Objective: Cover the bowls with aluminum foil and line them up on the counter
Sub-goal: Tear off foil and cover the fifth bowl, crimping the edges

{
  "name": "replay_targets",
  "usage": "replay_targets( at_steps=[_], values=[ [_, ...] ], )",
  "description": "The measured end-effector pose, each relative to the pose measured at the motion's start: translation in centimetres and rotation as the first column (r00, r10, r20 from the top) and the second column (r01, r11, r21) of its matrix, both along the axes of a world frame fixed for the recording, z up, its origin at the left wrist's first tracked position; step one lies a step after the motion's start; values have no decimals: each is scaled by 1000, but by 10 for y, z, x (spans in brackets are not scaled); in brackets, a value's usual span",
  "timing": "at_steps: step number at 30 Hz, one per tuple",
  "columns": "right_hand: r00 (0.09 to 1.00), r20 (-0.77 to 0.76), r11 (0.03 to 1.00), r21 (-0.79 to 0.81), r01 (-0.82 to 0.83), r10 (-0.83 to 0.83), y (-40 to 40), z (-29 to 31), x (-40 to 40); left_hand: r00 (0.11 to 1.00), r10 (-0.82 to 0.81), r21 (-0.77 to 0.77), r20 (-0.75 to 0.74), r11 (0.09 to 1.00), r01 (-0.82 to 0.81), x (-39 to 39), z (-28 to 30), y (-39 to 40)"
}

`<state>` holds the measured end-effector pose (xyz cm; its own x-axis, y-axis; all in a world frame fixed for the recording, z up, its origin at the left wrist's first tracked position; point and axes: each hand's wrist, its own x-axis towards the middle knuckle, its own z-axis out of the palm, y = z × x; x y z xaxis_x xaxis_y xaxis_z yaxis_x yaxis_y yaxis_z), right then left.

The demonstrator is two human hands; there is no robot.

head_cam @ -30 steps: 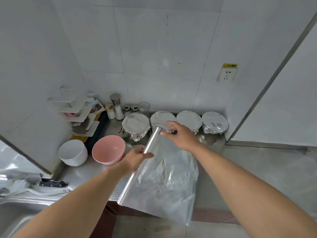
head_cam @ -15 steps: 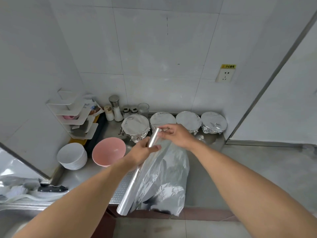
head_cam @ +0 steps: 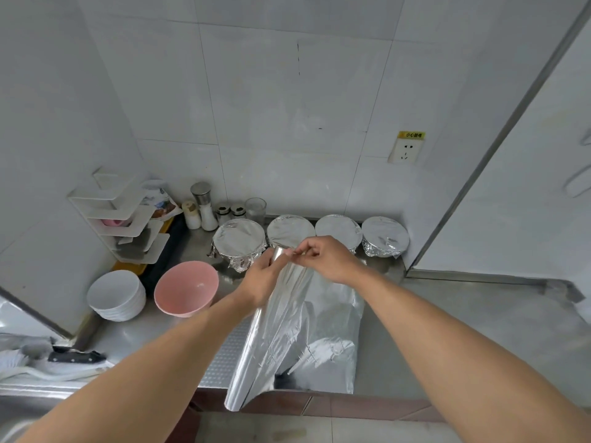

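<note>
I hold a roll of aluminum foil (head_cam: pixel 256 353) slanted above the steel counter (head_cam: pixel 479 330). My left hand (head_cam: pixel 265 279) grips the roll near its far end. My right hand (head_cam: pixel 326 257) pinches the top corner of the pulled-out foil sheet (head_cam: pixel 326 343), which hangs crumpled to the right of the roll. Several foil-covered bowls stand in a row at the back wall, from the leftmost covered bowl (head_cam: pixel 239 241) to the rightmost covered bowl (head_cam: pixel 385 236). An uncovered pink bowl (head_cam: pixel 186 288) sits left of my hands. A stack of white bowls (head_cam: pixel 115 294) stands further left.
A white corner shelf (head_cam: pixel 121 215), seasoning shakers (head_cam: pixel 201 203) and a glass (head_cam: pixel 256 209) crowd the back left corner. A knife (head_cam: pixel 76 356) lies by the sink edge at the left. A wall socket (head_cam: pixel 405 151) sits above the bowls. A door frame (head_cam: pixel 473 174) bounds the right.
My hands came closer together at the roll's far end. The flat sheet lifted off the counter and now hangs crumpled beside the roll. The right hand went from lying on the foil to pinching its corner.
</note>
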<state>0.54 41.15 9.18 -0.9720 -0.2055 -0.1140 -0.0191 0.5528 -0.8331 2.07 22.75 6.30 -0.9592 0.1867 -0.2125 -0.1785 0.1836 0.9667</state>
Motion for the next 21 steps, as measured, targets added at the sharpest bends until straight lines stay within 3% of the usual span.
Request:
replay_targets(
  at_steps=[7, 14, 21],
  values=[
    [997, -71, 1000, 25, -17, 18, 13, 8, -3, 991, 125, -31, -51, 991, -127, 0, 8, 15],
    [985, -173, 998, 64, 27, -16, 14, -3, -5, 983, 183, 27, 30, 983, -184, 3, 10, 26],
    [964, -267, 983, 169, 66, -19, 13, -3, -3, 970, 241, -75, 17, 968, -239, 2, 13, 35]
  ],
)
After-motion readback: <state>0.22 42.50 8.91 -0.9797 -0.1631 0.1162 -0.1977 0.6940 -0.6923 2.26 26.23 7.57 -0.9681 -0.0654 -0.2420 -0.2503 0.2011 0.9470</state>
